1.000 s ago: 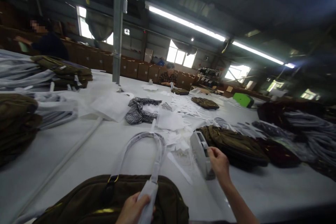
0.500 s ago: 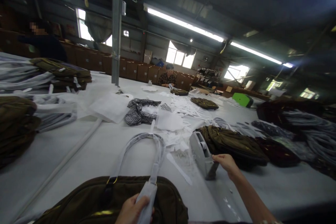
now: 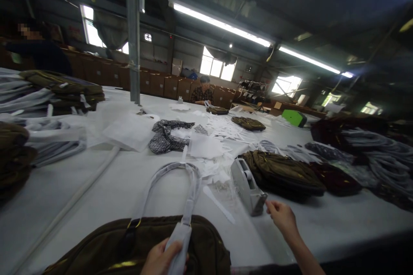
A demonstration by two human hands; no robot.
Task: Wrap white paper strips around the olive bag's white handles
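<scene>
I have the tabletop's (image 3: 109, 197) near edge in view at lower right, slanting off to the right with darkness below it. The widest bare stretch I can use lies left of the handle (image 3: 194, 180), reaching over to a pale raised strip (image 3: 74, 200) that runs from far to near-left. There is another open patch on the right, between the right hand (image 3: 284, 219) and that near edge. Farther out I have less room: paper sheets (image 3: 206, 146) and a speckled dark cloth (image 3: 164, 137) lie beyond the handle, and a stack of olive bags (image 3: 284, 174) sits close to the right of the tape dispenser (image 3: 245, 187).

The dark olive bag (image 3: 138, 245) is at the near side, left of centre, its lower part cut off from my view. Its long axis runs left to right, the left end sloping nearer; its top edge faces far, and the handle loops away from me in the same direction.

My left hand (image 3: 163, 258) is closed around the white wrap (image 3: 178, 242) on the handle's right leg. My right hand has its fingertips drawn together at the dispenser's near end; I cannot tell whether tape is between them. The dispenser's long axis goes from far-left to near-right.
</scene>
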